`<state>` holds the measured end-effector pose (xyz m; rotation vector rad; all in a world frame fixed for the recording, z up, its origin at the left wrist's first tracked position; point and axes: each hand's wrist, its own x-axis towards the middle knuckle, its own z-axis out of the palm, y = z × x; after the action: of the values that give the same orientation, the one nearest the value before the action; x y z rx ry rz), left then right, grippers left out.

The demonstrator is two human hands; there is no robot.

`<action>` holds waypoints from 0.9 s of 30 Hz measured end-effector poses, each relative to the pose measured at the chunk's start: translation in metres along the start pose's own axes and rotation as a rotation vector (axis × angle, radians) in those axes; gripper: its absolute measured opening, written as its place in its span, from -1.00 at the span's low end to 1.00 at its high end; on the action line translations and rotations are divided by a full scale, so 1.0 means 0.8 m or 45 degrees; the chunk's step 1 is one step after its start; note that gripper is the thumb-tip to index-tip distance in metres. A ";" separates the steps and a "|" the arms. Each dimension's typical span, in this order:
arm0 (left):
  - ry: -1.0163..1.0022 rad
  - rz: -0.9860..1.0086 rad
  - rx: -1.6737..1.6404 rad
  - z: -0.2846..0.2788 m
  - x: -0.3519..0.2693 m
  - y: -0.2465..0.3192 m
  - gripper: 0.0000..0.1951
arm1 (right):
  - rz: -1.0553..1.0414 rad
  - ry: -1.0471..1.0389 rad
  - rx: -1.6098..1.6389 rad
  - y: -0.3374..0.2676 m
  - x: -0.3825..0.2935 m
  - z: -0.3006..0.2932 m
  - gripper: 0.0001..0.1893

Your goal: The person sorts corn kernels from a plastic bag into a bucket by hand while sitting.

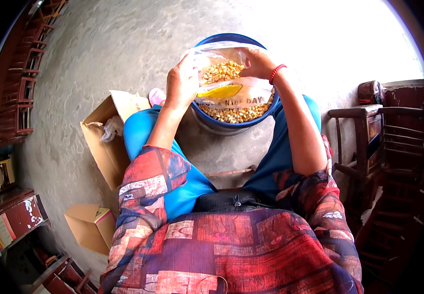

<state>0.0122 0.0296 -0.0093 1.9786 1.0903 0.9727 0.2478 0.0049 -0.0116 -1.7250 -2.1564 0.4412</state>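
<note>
A translucent plastic bag [234, 92] with printed writing and a yellow patch is spread over a round blue bucket [230, 125]. Yellow corn kernels [222, 71] show in the bag's mouth. More loose kernels [234, 113] lie in the bucket below it. My left hand [183, 81] grips the bag's left edge, its fingertips partly hidden by plastic. On the opposite side my right hand [259, 64], with a red beaded bracelet [276, 73] at the wrist, holds the bag's rim, the fingers curled inside by the kernels.
The bucket stands between my knees on a concrete floor [116, 44]. An open cardboard box [103, 147] containing a crumpled plastic bag [112, 128] is by my left leg, with a smaller box [86, 226] behind it. Wooden chairs [366, 136] stand at the right; dark wooden furniture [17, 81] lines the left.
</note>
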 end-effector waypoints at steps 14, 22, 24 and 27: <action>0.043 0.021 -0.100 -0.002 0.003 0.009 -0.55 | -0.008 0.340 0.010 0.012 0.015 0.010 -0.36; -0.006 0.188 0.133 -0.001 -0.001 0.014 -0.46 | -0.057 -0.346 0.346 -0.033 -0.008 -0.035 -0.80; -0.020 0.176 0.117 -0.002 -0.002 0.015 -0.44 | -0.041 -0.634 0.451 -0.033 -0.015 -0.034 -0.81; -0.025 0.119 0.119 -0.001 -0.003 0.009 -0.42 | -0.021 -0.828 0.422 -0.029 -0.028 -0.022 -0.81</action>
<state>0.0136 0.0249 -0.0040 2.1270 1.0576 0.9641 0.2404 -0.0217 0.0127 -1.5037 -2.3093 1.4292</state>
